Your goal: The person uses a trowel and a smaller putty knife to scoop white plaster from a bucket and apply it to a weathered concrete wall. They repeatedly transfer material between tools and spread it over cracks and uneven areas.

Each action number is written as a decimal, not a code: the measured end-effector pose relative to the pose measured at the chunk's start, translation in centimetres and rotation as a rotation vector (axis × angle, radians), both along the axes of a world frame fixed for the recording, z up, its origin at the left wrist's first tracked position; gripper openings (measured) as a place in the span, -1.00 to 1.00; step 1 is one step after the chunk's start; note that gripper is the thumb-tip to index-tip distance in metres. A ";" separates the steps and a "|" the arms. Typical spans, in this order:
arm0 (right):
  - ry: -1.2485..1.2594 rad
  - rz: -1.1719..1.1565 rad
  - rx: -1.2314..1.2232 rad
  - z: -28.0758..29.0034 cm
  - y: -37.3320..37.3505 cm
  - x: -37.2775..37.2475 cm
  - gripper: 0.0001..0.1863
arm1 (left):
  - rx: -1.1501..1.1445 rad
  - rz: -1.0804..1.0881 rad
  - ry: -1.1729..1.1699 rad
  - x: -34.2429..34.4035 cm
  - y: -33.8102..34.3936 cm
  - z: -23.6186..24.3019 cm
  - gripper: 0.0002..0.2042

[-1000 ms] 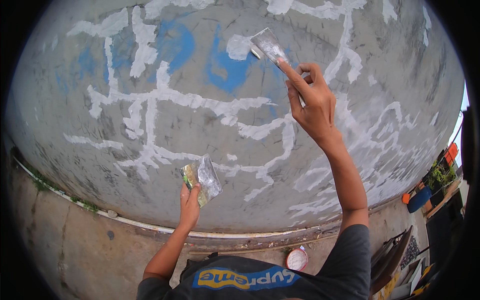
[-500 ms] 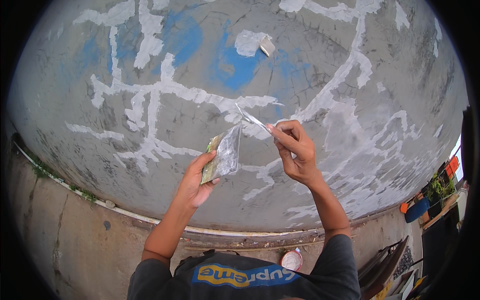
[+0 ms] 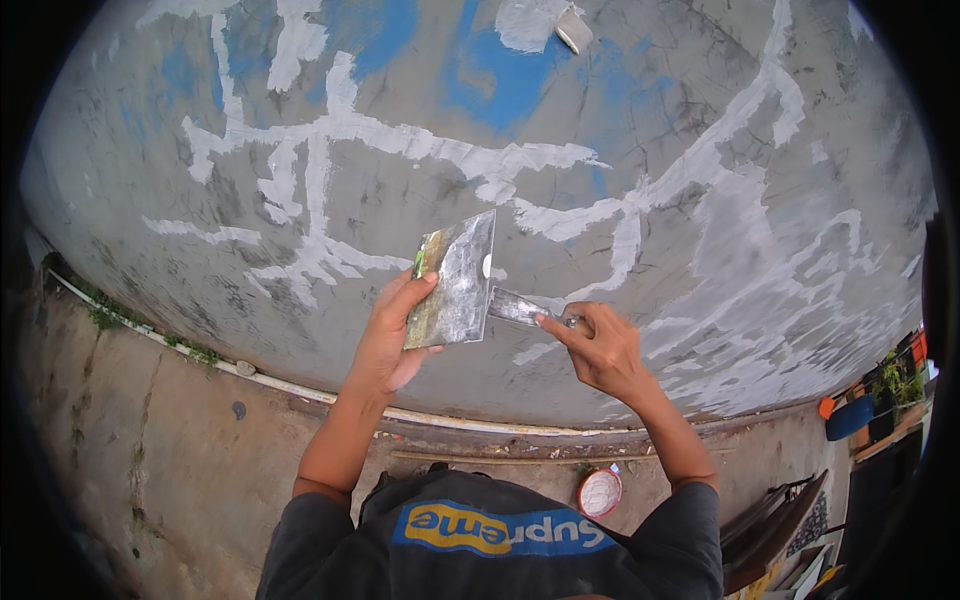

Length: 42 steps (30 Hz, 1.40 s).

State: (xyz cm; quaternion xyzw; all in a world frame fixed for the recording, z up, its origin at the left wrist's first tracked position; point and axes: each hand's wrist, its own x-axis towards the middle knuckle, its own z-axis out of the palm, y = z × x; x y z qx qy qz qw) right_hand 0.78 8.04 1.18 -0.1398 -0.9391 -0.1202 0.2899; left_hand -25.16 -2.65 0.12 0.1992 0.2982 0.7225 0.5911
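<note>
My left hand [image 3: 400,320] grips a flat rectangular board [image 3: 455,280] by its left edge, its face smeared with whitish filler and greenish-brown along that edge. Just right of it, my right hand [image 3: 605,345] holds a metal putty knife [image 3: 515,305], whose blade points left at the board's edge; whether the two touch I cannot tell. Ahead is a grey, cracked wall [image 3: 250,340] streaked with white filler [image 3: 440,150] and patches of blue paint [image 3: 480,90]. A small pale piece [image 3: 572,28] shows on a white patch high on the wall.
A white pipe [image 3: 292,388] runs along the wall's foot above concrete ground [image 3: 190,460]. A red-rimmed bucket [image 3: 600,492] stands behind my body's right side. At the right are a blue barrel [image 3: 850,418], an orange object, plants and stacked boards [image 3: 760,540].
My right hand and putty knife have come down from high on the wall to beside the board. My left hand has raised the board. The wall appears higher in the view.
</note>
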 end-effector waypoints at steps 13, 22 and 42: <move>-0.323 0.016 -1.642 2.0 4.8 2.1 -0.84 | 0.055 -0.664 0.877 -3.1 2.1 -2.5 -0.56; -0.459 -0.073 -1.555 2.3 5.8 3.8 -0.80 | 0.001 -0.703 0.823 -3.6 2.5 -3.5 -0.46; -0.445 0.331 -1.799 -3.5 3.1 -0.2 -0.75 | -0.442 -1.007 0.693 -1.5 5.4 -9.4 -0.54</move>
